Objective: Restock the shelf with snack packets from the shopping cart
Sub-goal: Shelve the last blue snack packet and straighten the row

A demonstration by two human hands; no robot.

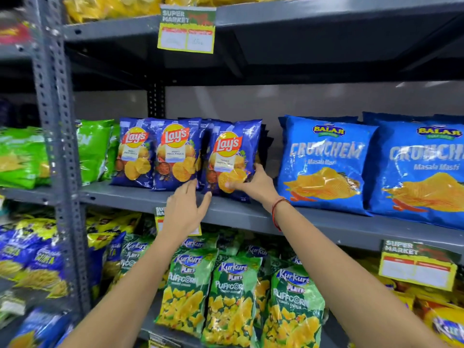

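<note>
1. On the middle grey shelf (pixel 251 217), three blue Lay's rows stand upright; the rightmost Lay's packet (pixel 232 159) is the one being set.
2. Right hand (pixel 253 183): thumb across the packet's lower front, fingers wrapped round its right edge, pinching it.
3. Left hand (pixel 184 209): fingers spread, holding nothing, near the shelf lip.
4. Risk: the packet leans forward, so on release it could tip off the lip.
5. Risk: a nudge could topple the middle Lay's packet (pixel 177 154).
6. Cart not visible.
</note>
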